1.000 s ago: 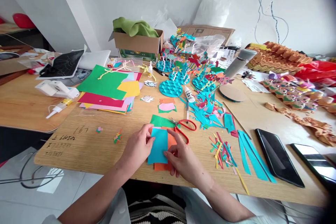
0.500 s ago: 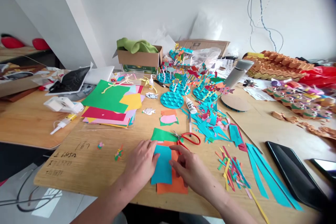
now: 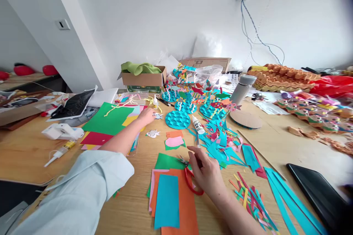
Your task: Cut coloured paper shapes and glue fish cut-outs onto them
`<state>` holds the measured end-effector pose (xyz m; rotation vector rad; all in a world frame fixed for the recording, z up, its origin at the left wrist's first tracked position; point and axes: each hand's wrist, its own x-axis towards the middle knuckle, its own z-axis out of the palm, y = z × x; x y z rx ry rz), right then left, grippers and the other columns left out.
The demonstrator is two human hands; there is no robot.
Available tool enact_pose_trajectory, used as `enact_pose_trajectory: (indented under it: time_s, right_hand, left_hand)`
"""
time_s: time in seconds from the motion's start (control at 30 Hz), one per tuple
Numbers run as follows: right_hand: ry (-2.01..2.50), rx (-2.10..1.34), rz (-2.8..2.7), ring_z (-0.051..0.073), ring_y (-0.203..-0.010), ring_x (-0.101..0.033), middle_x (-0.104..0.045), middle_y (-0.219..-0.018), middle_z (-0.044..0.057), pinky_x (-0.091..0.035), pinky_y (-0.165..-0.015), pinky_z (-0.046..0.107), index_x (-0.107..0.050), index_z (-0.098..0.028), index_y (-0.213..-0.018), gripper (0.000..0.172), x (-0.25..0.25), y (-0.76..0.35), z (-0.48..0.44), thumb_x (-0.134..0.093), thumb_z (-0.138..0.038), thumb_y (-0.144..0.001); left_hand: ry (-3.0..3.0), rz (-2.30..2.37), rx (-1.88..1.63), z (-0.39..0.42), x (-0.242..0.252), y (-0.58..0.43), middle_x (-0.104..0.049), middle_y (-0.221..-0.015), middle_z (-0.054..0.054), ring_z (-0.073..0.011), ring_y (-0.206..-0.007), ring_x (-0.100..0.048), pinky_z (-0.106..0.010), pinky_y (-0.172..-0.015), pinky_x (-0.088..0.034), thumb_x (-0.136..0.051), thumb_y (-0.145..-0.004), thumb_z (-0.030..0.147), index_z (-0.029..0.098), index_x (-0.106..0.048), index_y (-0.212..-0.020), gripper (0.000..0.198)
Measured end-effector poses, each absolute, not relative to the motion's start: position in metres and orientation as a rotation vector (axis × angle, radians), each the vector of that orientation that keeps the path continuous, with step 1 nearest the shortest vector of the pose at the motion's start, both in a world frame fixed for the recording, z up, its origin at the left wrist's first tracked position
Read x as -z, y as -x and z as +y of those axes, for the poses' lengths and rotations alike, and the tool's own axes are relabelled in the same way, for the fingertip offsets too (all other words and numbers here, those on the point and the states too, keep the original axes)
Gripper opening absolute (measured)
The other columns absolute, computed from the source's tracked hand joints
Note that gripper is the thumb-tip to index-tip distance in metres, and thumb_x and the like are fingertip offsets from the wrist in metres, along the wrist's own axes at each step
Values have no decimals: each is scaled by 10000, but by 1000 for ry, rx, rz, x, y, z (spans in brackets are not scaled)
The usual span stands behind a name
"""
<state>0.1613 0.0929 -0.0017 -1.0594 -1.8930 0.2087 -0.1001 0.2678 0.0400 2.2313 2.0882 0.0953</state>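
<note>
Left arm stretched forward across a stack of coloured paper; left hand low at the stack's far right edge, fingertips at a fish cutout. Left grip narrow, fingers bunched; cannot tell whether they touch or pinch the fish. A second, white fish cutout lies nearer the wearer, apart from the hand.

Right hand over red-handled scissors, covering part of the handles. Fingers curled, grip narrow; whether it closes on a handle, cannot tell. Blades point away to the left, over green paper.

Blue paper rectangle lies on orange paper, clear of both hands, near the wearer's edge of the tabletop. Pink paper shows beneath, along the left side.

Beyond the right hand: white glue bottle, tipped over, a pen just below it. Blue offcuts spread to the right. Thin paper strips heaped beside the right forearm; long blue strips farther right, next to a black phone.
</note>
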Motion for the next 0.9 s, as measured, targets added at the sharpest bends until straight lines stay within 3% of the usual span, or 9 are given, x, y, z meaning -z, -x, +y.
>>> enact_pose_trajectory:
  time_s: [0.37, 0.77, 0.9]
  right_hand:
    - [1002, -149, -1946, 100, -502, -593, -639, -642, -8, -378, -504, 217, -594, -138, -1052, 163, 0, -164, 94, -472, -134, -943]
    - [1004, -173, -1983, 104, -489, -594, -672, -668, 5, -393, -502, 214, -591, -149, -1032, 160, -4, -161, 91, -461, -143, -940]
    - [1022, -216, -1965, 100, -450, -565, -661, -633, -3, -391, -480, 216, -604, -155, -1007, 159, -5, -160, 90, -462, -161, -937]
  left_hand:
    - [-2276, 2019, 61, 301, -18, 106, -574, -1224, -92, -214, -1034, -593, -427, -866, -522, -562, -908, 357, 184, -559, -1198, 338]
    - [-2323, 2003, -133, 287, -29, 95, -567, -1234, -96, -225, -1056, -585, -446, -880, -514, -570, -903, 356, 173, -553, -1206, 354]
    - [-2240, 1902, -190, 283, -50, 99, -646, -1054, -67, -185, -925, -623, -391, -818, -525, -605, -878, 340, 148, -623, -1039, 252]
